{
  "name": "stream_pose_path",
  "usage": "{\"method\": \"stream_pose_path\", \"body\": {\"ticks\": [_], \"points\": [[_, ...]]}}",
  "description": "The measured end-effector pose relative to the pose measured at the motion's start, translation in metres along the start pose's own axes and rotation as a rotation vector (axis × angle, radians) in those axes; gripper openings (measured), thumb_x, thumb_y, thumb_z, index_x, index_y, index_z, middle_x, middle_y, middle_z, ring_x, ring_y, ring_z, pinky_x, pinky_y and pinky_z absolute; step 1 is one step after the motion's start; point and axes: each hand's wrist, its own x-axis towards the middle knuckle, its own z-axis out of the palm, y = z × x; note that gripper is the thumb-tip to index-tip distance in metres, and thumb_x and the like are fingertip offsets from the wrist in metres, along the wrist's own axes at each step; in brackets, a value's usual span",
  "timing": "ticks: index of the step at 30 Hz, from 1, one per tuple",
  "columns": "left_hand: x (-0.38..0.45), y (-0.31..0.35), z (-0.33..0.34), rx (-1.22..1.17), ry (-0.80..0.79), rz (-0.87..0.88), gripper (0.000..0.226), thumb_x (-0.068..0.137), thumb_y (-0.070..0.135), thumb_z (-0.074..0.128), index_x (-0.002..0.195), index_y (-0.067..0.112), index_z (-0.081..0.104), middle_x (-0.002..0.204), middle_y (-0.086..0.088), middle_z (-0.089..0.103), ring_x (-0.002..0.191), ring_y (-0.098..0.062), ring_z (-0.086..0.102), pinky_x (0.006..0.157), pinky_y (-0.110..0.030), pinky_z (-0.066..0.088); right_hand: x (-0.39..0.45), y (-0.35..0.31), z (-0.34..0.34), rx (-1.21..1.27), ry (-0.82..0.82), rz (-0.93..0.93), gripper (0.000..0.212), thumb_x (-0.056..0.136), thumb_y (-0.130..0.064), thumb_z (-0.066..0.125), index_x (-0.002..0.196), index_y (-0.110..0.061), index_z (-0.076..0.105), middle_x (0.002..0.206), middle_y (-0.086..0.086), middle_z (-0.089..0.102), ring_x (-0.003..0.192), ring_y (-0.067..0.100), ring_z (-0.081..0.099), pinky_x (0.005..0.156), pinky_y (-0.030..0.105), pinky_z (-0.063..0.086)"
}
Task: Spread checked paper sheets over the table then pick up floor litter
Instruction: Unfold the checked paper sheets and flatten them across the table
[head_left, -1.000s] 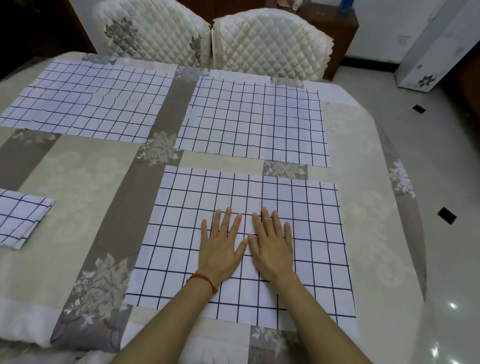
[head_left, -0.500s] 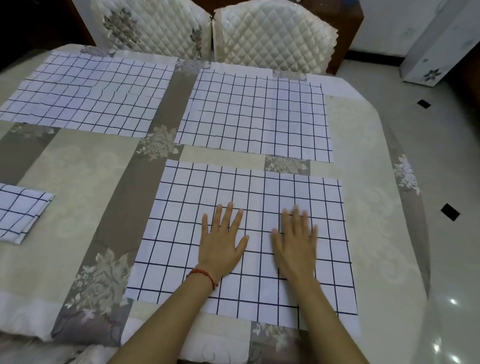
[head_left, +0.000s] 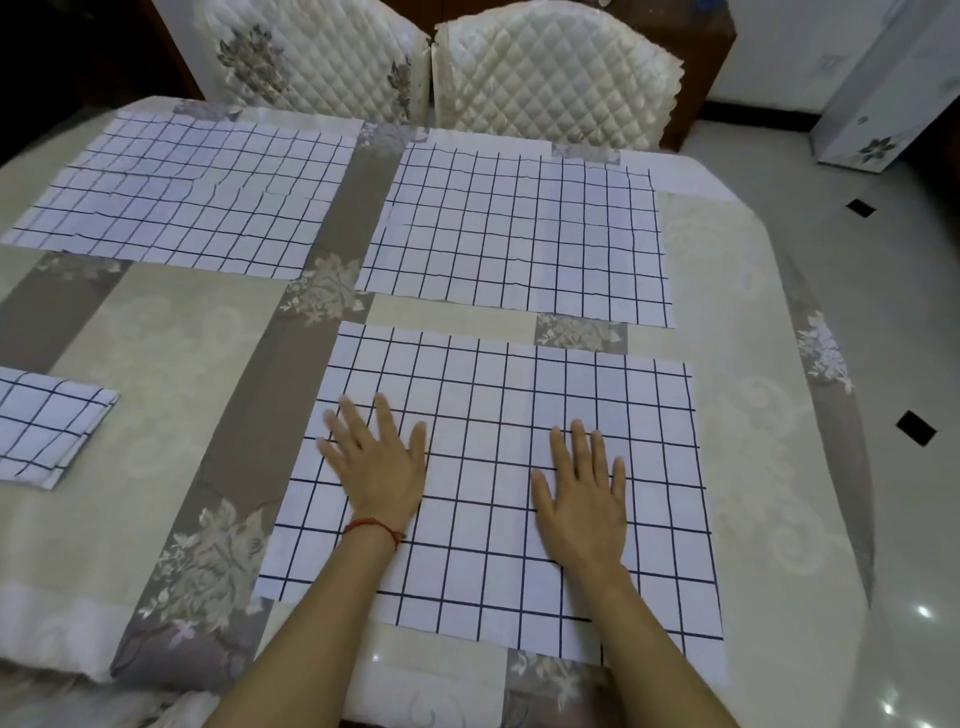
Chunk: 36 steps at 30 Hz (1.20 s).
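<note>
Both hands lay flat, fingers spread: left hand (head_left: 376, 470) and right hand (head_left: 582, 499) well apart, palms pressed on the nearest checked sheet (head_left: 498, 488), which lay on the table (head_left: 156, 364) at its near edge.

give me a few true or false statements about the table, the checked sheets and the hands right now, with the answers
1. Both hands lie flat, palms down, on the nearest checked sheet. True: the left hand and the right hand both rest on it.
2. The two hands touch each other. False: they are apart, with bare sheet between them.
3. A folded checked sheet lies at the table's left edge. True.
4. The red string bracelet is on the right wrist. False: it is on the left wrist.
5. Only one sheet is spread open on the tablecloth. False: three are, including the far left sheet and the far right sheet.
</note>
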Motion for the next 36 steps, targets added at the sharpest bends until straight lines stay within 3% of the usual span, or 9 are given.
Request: {"method": "stream_pose_path", "body": {"ticks": [2, 5, 7, 16, 18, 23, 27, 33, 36], "points": [[0.0, 0.037, 0.001, -0.033, 0.027, -0.001, 0.071, 0.091, 0.057, 0.023, 0.148, 0.018, 0.008, 0.157, -0.016, -0.004, 0.144, -0.035, -0.008, 0.114, -0.055, -0.004, 0.0, 0.0, 0.001, -0.005, 0.001, -0.002, 0.058, 0.095, -0.05, 0.019, 0.141, -0.035, -0.013, 0.151, -0.013, -0.021, 0.14, 0.008, -0.022, 0.117, 0.038, -0.016], [-0.008, 0.1, 0.018, 0.051, -0.077, 0.531, 0.061, 0.094, 0.052, 0.018, 0.146, 0.027, -0.001, 0.156, 0.0, -0.015, 0.144, -0.024, -0.015, 0.112, -0.05, -0.014, 0.001, 0.001, 0.003, -0.026, 0.01, 0.004, 0.058, 0.095, -0.052, 0.016, 0.14, -0.037, -0.016, 0.15, -0.014, -0.022, 0.14, 0.008, -0.023, 0.117, 0.038, -0.016], [-0.003, 0.112, 0.025, 0.131, -0.184, 0.693, 0.056, 0.096, 0.05, 0.014, 0.146, 0.03, -0.003, 0.158, 0.003, -0.012, 0.144, -0.02, -0.015, 0.113, -0.048, -0.015, 0.001, 0.001, 0.004, -0.032, 0.019, 0.004, 0.058, 0.094, -0.052, 0.016, 0.14, -0.037, -0.016, 0.151, -0.013, -0.021, 0.14, 0.008, -0.022, 0.117, 0.038, -0.014], [0.055, 0.009, -0.003, 0.077, -0.002, 0.183, 0.064, 0.094, 0.051, 0.017, 0.148, 0.019, 0.003, 0.158, -0.009, -0.003, 0.145, -0.029, -0.008, 0.116, -0.055, -0.004, 0.001, 0.001, 0.003, 0.001, 0.03, 0.005, 0.058, 0.095, -0.049, 0.023, 0.143, -0.036, -0.008, 0.151, -0.015, -0.018, 0.14, 0.007, -0.021, 0.118, 0.037, -0.014], [0.03, 0.023, -0.002, 0.088, 0.024, 0.232, 0.066, 0.093, 0.052, 0.015, 0.147, 0.016, 0.004, 0.158, -0.009, -0.001, 0.145, -0.03, -0.007, 0.115, -0.054, -0.003, 0.001, 0.001, 0.003, -0.018, 0.028, 0.009, 0.059, 0.095, -0.049, 0.023, 0.145, -0.035, -0.004, 0.152, -0.015, -0.018, 0.14, 0.006, -0.022, 0.117, 0.037, -0.014], [-0.066, 0.049, 0.023, 0.172, -0.12, 0.637, 0.062, 0.089, 0.054, 0.001, 0.145, 0.029, -0.003, 0.157, 0.001, -0.005, 0.14, -0.022, -0.02, 0.109, -0.053, -0.016, 0.001, 0.001, 0.004, -0.031, 0.016, 0.005, 0.059, 0.095, -0.052, 0.021, 0.141, -0.038, -0.013, 0.152, -0.014, -0.019, 0.139, 0.005, -0.023, 0.117, 0.036, -0.015], [-0.059, 0.003, 0.019, 0.141, -0.093, 0.517, 0.059, 0.093, 0.056, 0.014, 0.142, 0.035, -0.011, 0.156, 0.005, -0.012, 0.142, -0.022, -0.018, 0.112, -0.048, -0.017, 0.002, 0.001, 0.003, -0.021, 0.006, 0.002, 0.059, 0.095, -0.05, 0.021, 0.144, -0.037, -0.008, 0.156, -0.012, -0.013, 0.139, 0.005, -0.022, 0.117, 0.037, -0.014], [-0.055, -0.026, 0.009, 0.127, -0.055, 0.451, 0.07, 0.078, 0.065, -0.017, 0.142, 0.035, -0.013, 0.153, 0.006, -0.015, 0.143, -0.019, -0.016, 0.114, -0.046, -0.014, -0.003, -0.013, -0.006, -0.009, 0.015, 0.04, 0.057, 0.097, -0.045, 0.021, 0.148, -0.028, 0.001, 0.158, -0.003, -0.011, 0.144, 0.016, -0.017, 0.115, 0.041, -0.015], [-0.054, -0.025, 0.01, 0.13, -0.044, 0.446, 0.072, 0.077, 0.066, -0.018, 0.141, 0.035, -0.014, 0.153, 0.007, -0.016, 0.141, -0.018, -0.019, 0.114, -0.046, -0.013, -0.021, -0.03, -0.003, 0.051, 0.014, -0.113, 0.056, 0.097, -0.044, 0.022, 0.146, -0.031, -0.002, 0.151, -0.01, -0.019, 0.141, 0.01, -0.02, 0.115, 0.038, -0.015]]}}
